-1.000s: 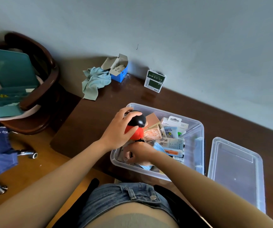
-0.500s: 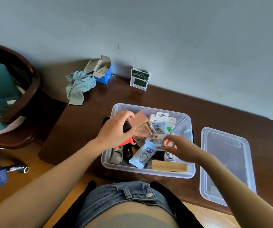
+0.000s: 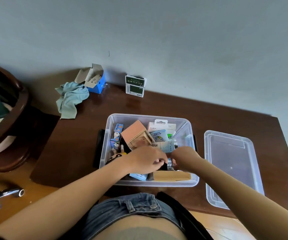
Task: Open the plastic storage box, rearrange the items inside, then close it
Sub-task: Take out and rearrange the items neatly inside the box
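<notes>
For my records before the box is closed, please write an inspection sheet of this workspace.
Surface: dark wooden table.
Job's things: clear storage box open, full of small packages; its lid lies to the right on the table.
Clutter: blue cloth, open blue carton, green-white pack near the wall.
Grippers: left hand and right hand inside the box, fingers curled among small items.
Cables: nothing seen.
Surroundings: grey wall, wooden chair at left.

Left arm: mine, reaching forward and inward from the lower left.
Left hand (image 3: 145,160): palm down, fingers curled, tips meeting my other hand.
Right arm: angled in from the lower right.
Right hand (image 3: 184,157): knuckles up, fingers curled under, hidden.
</notes>
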Demonstrator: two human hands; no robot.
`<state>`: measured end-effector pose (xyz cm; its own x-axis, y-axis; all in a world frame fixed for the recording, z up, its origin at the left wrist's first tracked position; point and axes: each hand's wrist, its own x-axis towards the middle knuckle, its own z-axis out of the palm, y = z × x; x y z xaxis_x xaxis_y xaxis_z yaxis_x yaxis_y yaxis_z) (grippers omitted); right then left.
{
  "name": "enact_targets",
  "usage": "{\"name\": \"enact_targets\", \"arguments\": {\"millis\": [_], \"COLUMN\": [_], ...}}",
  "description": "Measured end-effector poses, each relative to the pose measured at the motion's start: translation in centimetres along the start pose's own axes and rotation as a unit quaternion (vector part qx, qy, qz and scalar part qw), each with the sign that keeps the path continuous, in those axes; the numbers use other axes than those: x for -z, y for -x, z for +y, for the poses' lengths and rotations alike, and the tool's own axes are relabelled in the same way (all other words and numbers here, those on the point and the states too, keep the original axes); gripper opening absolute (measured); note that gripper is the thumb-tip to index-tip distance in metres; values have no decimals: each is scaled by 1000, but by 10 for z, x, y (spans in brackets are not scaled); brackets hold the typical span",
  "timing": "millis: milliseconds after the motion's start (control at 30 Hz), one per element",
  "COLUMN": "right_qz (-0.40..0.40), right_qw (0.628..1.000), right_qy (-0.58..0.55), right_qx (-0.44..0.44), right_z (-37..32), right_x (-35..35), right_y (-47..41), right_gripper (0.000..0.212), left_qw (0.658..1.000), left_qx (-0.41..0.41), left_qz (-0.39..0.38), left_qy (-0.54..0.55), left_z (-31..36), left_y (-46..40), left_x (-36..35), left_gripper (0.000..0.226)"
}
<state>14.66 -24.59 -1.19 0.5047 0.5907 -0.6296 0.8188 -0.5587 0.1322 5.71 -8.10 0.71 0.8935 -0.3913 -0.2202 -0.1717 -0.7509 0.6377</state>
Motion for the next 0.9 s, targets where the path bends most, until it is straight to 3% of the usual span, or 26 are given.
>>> {"name": "enact_targets", "arguments": {"millis": [133,267,500,900], "right_qz": [-10,-30,-87,-187], "right_qw": [1000,999,995,981], "right_qy": [-23,-31,-31,9], "right_qx": [-15,-4,39,55], "right_z": [-2,-3,0,-9], "right_x": [-5,-6,-3,-3], "right_y": [-1,-2,-6,1], "right_gripper": [22,21,31,23], "left_qw": [985,971,964,962], "left_qx": [49,77,84,79], "left_qz": [-162,-220,-237,-242], "left_qy": [20,59,82,99], "left_z": [-1,-11,-18,-15], "left_y": [-11,-14,-15,-10], "left_x": [-18,-24,-22,-24], "left_gripper": [45,59,57,49]}}
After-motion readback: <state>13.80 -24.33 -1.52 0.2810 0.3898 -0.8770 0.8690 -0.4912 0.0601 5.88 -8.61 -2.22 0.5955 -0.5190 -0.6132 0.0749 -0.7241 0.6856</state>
